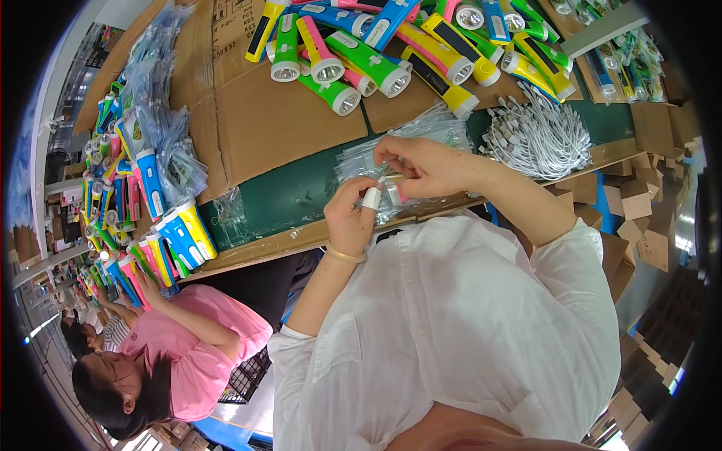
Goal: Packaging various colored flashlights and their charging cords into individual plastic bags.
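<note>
At the front edge of the green tabletop, worker's L hand grips a white cap-like piece; R hand, fingers curled, is at a pink-and-white part just beside it, tho whether it's pinching anything is too small to tell. Clear bags lie near both. Work looks midway: this unit appears unfinished, w/ loose flashlights piled beyond and white cables heaped to the R, apparently left to do. Bagged goods, upper R, may be done.
</note>
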A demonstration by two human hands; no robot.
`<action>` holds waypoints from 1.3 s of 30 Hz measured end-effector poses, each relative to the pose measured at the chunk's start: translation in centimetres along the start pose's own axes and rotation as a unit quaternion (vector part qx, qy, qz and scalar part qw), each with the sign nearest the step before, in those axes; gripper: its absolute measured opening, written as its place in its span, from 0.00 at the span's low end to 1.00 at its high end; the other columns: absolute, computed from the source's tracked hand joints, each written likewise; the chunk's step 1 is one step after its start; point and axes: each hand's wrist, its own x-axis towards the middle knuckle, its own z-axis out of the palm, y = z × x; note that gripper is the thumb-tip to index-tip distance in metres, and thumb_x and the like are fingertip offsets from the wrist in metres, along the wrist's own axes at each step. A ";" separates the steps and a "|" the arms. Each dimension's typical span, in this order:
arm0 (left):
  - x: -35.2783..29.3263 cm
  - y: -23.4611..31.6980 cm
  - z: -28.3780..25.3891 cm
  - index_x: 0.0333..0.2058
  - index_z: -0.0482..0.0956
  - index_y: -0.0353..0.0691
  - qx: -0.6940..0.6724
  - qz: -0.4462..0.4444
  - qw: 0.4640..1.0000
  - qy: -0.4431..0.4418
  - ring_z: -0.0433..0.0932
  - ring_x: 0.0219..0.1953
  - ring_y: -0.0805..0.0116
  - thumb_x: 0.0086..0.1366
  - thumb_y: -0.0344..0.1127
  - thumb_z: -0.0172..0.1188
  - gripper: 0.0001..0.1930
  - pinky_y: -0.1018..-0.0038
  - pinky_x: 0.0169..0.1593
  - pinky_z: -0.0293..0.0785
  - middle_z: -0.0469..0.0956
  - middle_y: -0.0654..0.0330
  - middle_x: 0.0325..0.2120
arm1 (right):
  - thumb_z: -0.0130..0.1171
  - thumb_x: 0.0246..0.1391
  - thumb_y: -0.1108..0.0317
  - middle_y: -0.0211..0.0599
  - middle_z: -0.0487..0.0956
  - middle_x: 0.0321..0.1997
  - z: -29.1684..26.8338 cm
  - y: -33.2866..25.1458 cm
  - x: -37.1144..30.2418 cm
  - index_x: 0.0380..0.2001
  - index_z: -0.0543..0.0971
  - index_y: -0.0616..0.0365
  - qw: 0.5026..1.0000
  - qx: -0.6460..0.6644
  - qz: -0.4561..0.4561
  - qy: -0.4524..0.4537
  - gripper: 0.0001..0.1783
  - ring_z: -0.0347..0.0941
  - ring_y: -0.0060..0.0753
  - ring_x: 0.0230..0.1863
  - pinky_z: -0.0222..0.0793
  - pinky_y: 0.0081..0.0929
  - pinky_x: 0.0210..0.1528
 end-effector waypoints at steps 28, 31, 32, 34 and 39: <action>-1.4 -1.7 -1.2 0.37 0.80 0.32 -0.137 -0.021 0.989 0.046 0.78 0.35 0.69 0.64 0.19 0.61 0.04 0.76 0.44 0.75 0.78 0.57 0.37 | 0.68 0.50 0.67 0.37 0.76 0.34 0.8 2.0 -2.5 0.31 0.83 0.56 0.954 -0.228 -0.114 0.158 0.07 0.77 0.43 0.36 0.74 0.37 0.36; -2.0 -2.0 -1.1 0.37 0.79 0.32 -0.168 -0.047 0.983 0.050 0.77 0.36 0.71 0.63 0.19 0.61 0.04 0.78 0.43 0.75 0.78 0.58 0.36 | 0.67 0.50 0.66 0.36 0.77 0.36 -1.0 3.0 -4.3 0.28 0.82 0.56 0.955 -0.233 -0.109 0.150 0.06 0.76 0.44 0.42 0.73 0.40 0.42; -2.2 -1.9 -0.9 0.36 0.79 0.31 -0.164 -0.048 0.984 0.044 0.77 0.37 0.71 0.63 0.18 0.62 0.04 0.79 0.43 0.75 0.78 0.57 0.35 | 0.67 0.50 0.66 0.36 0.78 0.36 -1.4 3.4 -4.7 0.28 0.82 0.57 0.952 -0.242 -0.119 0.149 0.06 0.75 0.44 0.44 0.73 0.40 0.43; -2.4 -1.7 -0.4 0.36 0.78 0.32 -0.197 -0.060 0.977 0.047 0.76 0.38 0.73 0.64 0.19 0.61 0.04 0.80 0.44 0.73 0.78 0.58 0.35 | 0.67 0.51 0.67 0.36 0.79 0.37 -1.6 4.0 -5.1 0.30 0.81 0.57 0.950 -0.246 -0.125 0.148 0.06 0.75 0.44 0.44 0.72 0.41 0.44; -2.2 -2.4 -0.2 0.39 0.78 0.33 -0.259 -0.152 0.953 0.043 0.78 0.38 0.74 0.69 0.24 0.59 0.02 0.77 0.45 0.74 0.79 0.62 0.35 | 0.66 0.52 0.69 0.40 0.82 0.40 -1.2 4.4 -5.8 0.39 0.81 0.59 0.966 -0.188 -0.085 0.159 0.11 0.77 0.47 0.44 0.72 0.40 0.46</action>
